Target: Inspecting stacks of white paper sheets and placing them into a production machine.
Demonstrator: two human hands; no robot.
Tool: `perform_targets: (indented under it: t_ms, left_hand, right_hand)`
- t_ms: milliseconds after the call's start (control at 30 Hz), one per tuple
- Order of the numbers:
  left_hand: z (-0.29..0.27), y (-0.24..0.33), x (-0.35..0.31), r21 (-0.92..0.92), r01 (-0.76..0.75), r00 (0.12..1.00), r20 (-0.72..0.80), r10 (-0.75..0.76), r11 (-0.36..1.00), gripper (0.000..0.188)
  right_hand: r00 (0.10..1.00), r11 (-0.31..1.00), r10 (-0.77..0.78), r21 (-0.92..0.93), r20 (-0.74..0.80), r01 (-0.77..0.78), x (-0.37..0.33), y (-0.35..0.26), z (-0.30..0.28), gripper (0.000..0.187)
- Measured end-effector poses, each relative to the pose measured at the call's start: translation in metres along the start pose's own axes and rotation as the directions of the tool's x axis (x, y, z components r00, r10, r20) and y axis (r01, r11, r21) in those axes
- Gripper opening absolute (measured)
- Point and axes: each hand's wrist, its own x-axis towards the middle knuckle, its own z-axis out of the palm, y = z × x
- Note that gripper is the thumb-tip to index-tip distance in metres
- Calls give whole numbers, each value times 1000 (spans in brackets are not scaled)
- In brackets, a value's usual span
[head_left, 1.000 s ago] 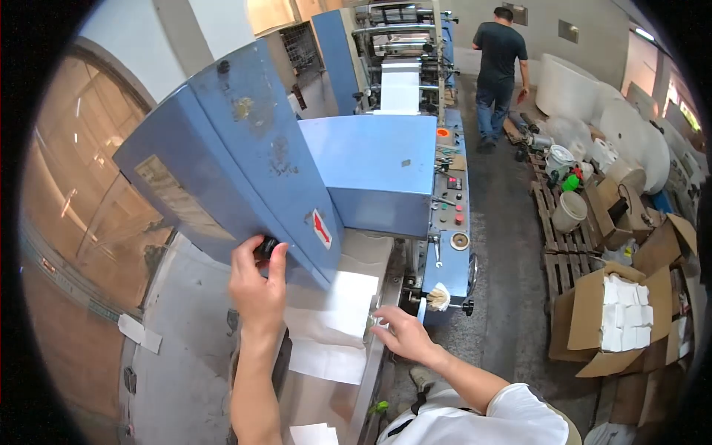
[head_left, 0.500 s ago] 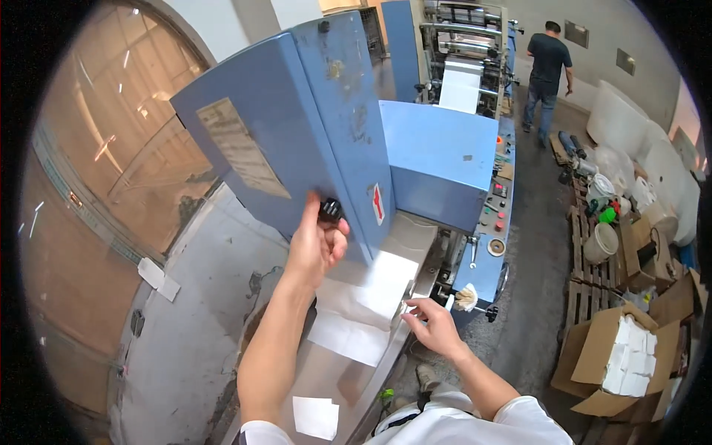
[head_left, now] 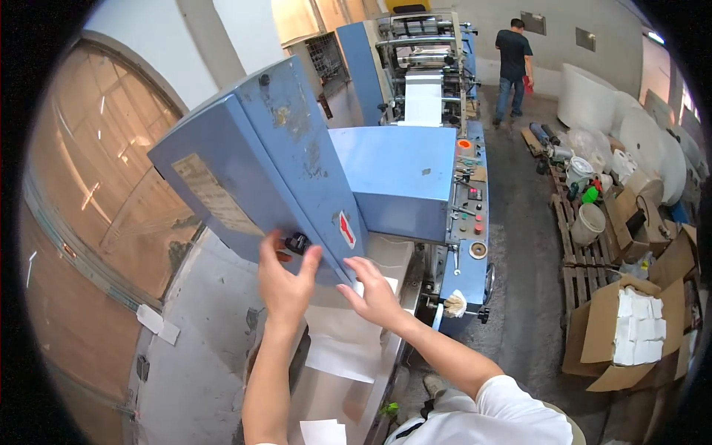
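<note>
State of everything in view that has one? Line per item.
Left hand: closed around black knob
Right hand: open, at blue cover's lower edge; contact unclear
Blue cover: slanted; latched or not, can't tell
White paper: lying, partly hidden
Wrench: lying on machine
Carton: open, white packs inside
Co-worker: upright, back turned

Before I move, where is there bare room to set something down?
The blue box top, between hood and control strip, is nearly bare. The aisle between strip and pallets is open floor. Crowded: pallets, strip, and the hood's lower edge, with the left hand and right hand there.
</note>
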Motion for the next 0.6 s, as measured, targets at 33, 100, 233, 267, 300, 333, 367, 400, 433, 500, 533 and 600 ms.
perform_targets:
  t_ms: [33,100,233,267,300,333,367,400,433,500,533,600]
  left_hand:
    - [-4,-4,1,126,-212,977,-12,215,969,44]
    - [-10,4,7,-106,247,958,173,-227,963,44]
    - [-4,-3,5,-316,427,903,195,-382,847,42]
    - [-2,-2,5,-340,360,933,134,-334,869,41]
    - [2,7,0,-128,93,987,-119,-108,987,40]
    - [1,6,1,-127,92,987,-118,-108,988,40]
    - [0,4,2,-151,224,974,14,-224,963,40]
    - [-2,7,7,-155,354,931,145,-334,922,41]
    - [-10,8,19,-241,695,707,404,-581,677,42]
    - [-17,2,19,-206,726,666,449,-596,656,42]
    - [-16,-2,17,-173,756,620,500,-605,631,42]
    - [-7,6,6,-95,96,994,61,-90,991,43]
  right_hand:
    - [1000,1000,-13,19,0,13,4,-2,5,48]
    - [996,996,62,61,60,-66,6,-5,4,50]
    - [998,996,62,67,34,-64,8,-6,7,50]
    - [997,995,68,70,36,-71,7,-6,9,50]
    - [997,995,69,71,36,-71,6,-4,11,50]
    - [999,998,47,46,11,-47,6,-2,13,51]
    - [1000,1000,26,14,-12,-26,4,0,12,52]
    - [1000,1000,28,12,-10,-28,4,1,11,52]
    - [999,999,44,-1,-16,-44,3,3,9,53]
    - [998,999,53,4,-18,-53,3,0,12,54]
    - [999,999,32,3,-20,-32,2,-2,13,56]
    - [1000,1000,16,2,-17,-16,1,-5,15,57]
